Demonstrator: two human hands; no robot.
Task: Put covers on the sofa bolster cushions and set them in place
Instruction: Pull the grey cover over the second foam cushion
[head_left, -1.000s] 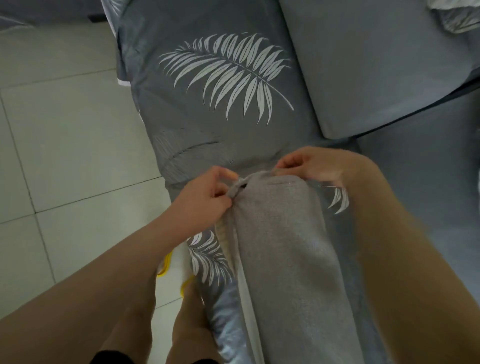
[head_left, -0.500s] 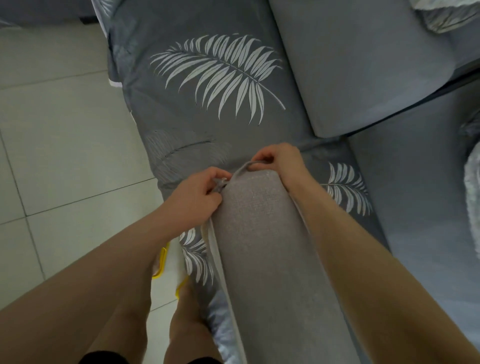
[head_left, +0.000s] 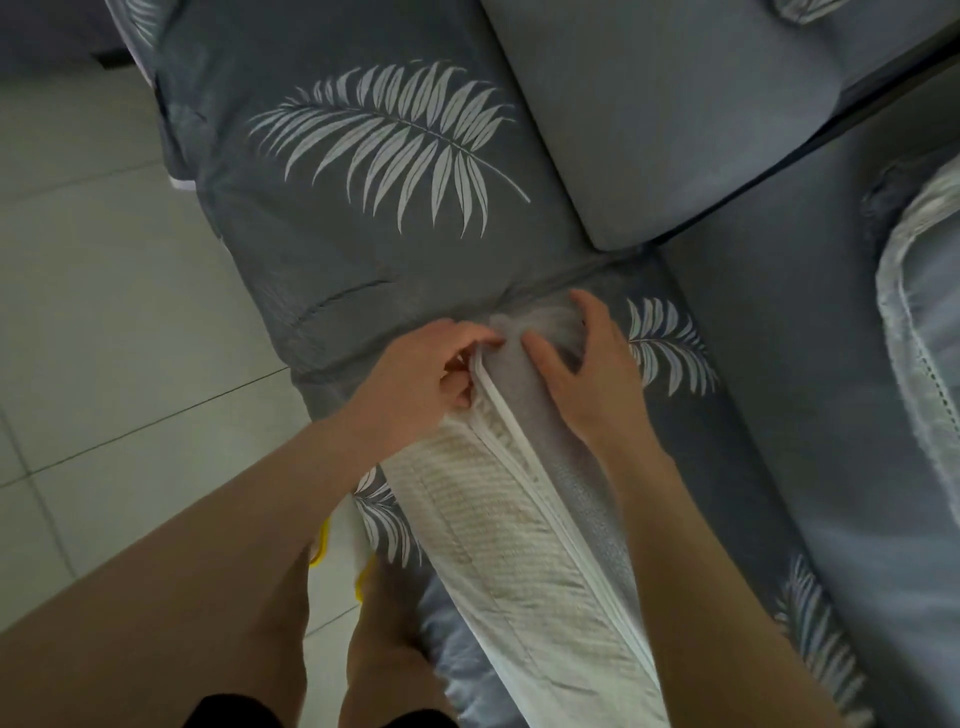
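Observation:
A long bolster cushion (head_left: 493, 525) lies along the leaf-print sofa arm (head_left: 363, 249), running from the bottom of the view up to my hands. Its left side shows cream ribbed fabric and its right side is grey cover (head_left: 592, 499). A white zipper seam (head_left: 524, 467) runs between the two. My left hand (head_left: 426, 384) pinches the top end of that seam. My right hand (head_left: 592, 374) grips the grey far end of the bolster, thumb on top and fingers curled over the end.
A plain grey back cushion (head_left: 649, 114) sits behind the arm, with the grey seat (head_left: 789, 374) to the right. A pale, white-edged cushion (head_left: 919, 332) lies at the right edge. Tiled floor (head_left: 104, 291) is on the left, with my legs and yellow slippers (head_left: 319, 540) below.
The bolster has rolled, so the white zipper seam and cream side now face up. My right hand has shifted from pinching the end to gripping over it.

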